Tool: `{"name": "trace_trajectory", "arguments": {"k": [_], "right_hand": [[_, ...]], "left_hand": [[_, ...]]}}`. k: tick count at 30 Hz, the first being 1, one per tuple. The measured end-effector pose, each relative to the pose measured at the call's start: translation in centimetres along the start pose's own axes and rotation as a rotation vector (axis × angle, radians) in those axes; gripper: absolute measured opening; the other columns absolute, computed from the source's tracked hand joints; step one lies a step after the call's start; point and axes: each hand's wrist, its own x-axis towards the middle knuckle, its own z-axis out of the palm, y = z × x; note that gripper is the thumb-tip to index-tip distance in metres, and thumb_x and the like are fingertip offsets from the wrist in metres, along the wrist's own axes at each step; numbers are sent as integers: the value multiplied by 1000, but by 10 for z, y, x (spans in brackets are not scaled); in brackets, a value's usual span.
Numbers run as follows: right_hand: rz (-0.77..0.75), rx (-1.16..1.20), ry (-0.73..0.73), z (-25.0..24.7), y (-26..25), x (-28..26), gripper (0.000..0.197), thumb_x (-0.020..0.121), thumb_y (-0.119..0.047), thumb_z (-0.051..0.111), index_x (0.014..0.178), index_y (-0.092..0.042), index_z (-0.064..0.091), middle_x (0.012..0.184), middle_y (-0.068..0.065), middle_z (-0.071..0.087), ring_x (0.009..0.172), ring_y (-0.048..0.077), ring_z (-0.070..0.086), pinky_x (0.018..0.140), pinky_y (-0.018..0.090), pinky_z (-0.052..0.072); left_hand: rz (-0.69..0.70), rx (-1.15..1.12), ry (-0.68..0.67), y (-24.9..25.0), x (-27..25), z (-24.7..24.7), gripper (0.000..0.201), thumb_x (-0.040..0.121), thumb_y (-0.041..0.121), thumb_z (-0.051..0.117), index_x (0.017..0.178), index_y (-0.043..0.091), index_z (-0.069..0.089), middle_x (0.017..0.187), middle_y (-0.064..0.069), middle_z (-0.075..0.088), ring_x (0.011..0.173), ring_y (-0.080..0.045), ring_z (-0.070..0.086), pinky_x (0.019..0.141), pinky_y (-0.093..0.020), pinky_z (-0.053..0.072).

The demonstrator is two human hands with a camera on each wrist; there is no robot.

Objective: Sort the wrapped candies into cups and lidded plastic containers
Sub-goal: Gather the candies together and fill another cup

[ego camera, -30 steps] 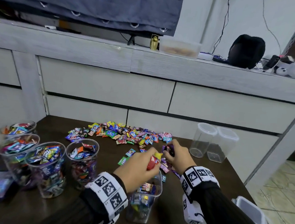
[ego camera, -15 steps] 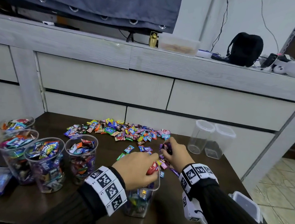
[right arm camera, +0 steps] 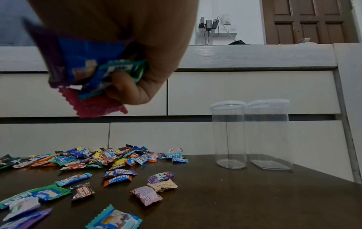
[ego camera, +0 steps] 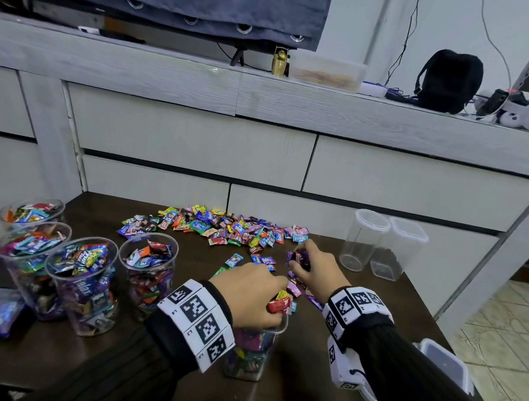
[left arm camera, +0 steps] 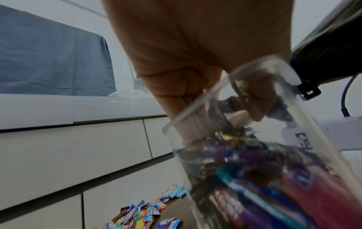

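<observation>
the left hand (ego camera: 249,297) pinches a red candy (ego camera: 278,306) right over the open container (ego camera: 257,351), directly below its fingertips. the right hand (ego camera: 318,264), farther off, clutches several wrapped candies (right arm camera: 88,72) above the scattered pile (ego camera: 220,228).

left hand (ego camera: 249,297) covering the open container's (ego camera: 273,330) mouth, its candies blurred in the wrist view, lidded box (ego camera: 446,366) half behind the right sleeve

The dark table (ego camera: 374,319) lies bare between the candy pile (ego camera: 220,228) and the 2 lidded containers (ego camera: 383,244) at the far right. 4 filled cups (ego camera: 79,280) crowd the left side. The left hand (ego camera: 249,297) covers the mouth of the near open container (ego camera: 251,354). Loose candies (right arm camera: 145,192) scatter the middle.
</observation>
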Motion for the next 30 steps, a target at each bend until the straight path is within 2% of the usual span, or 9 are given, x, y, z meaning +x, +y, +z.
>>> {"name": "trace_trajectory", "arguments": {"k": [2,4,7,9,11,17,22,26,30], "right_hand": [[-1,-6,-3,-1,1,0,26,92,-29,58,113,-19,47,106,10,65,90,22,62,81,31,51],[1,-13,-4,-2,1,1,27,93,-29,58,115,-18,47,107,10,65,90,22,62,81,30,51],[9,-21,-11,-3,2,2,28,93,-29,57,116,-18,47,108,11,65,91,22,62,79,28,50],[11,-21,-15,-3,2,3,28,93,-29,57,116,-17,47,108,11,65,91,23,62,78,27,49],[11,-17,-17,-2,2,3,27,93,-29,57,115,-17,47,108,11,65,91,23,62,78,26,48],[5,-5,-21,0,1,3,26,92,-27,58,114,-17,48,108,11,65,94,22,62,83,29,50],[6,-2,-24,1,2,2,25,93,-28,58,113,-18,48,109,11,65,95,22,62,84,30,51],[16,-13,-26,1,4,1,25,93,-28,58,114,-18,48,109,12,64,92,21,62,79,26,49],[6,-17,11,-3,4,4,26,93,-29,58,114,-18,47,105,11,65,80,16,57,70,21,42]], "left_hand": [[-4,16,-16,0,2,-4,37,86,47,56,102,14,53,66,5,35,73,-25,44,62,-32,33],[-9,45,-35,1,2,-7,37,86,49,57,103,16,53,68,4,39,73,-25,44,61,-32,30],[-2,120,-83,1,3,-11,41,90,50,55,113,17,54,91,-5,58,91,-29,57,64,-33,32],[13,193,-113,3,5,-10,48,92,54,51,124,18,55,109,-8,60,103,-28,57,71,-36,38],[19,254,-140,5,6,-8,53,92,56,47,127,17,57,115,-9,58,108,-28,55,78,-35,39],[-4,188,-137,3,7,-10,54,85,59,58,114,13,59,110,-8,61,102,-27,58,72,-32,37],[-49,-30,-76,-8,-3,-13,51,80,65,61,112,26,55,95,7,65,90,-15,57,65,-31,34],[-58,-129,-3,-14,-15,-7,47,87,67,50,104,26,65,90,10,66,87,-9,58,75,-31,44],[-11,-223,110,-20,-24,-1,56,84,73,47,93,24,72,98,8,55,98,-7,46,88,-31,39]]}}
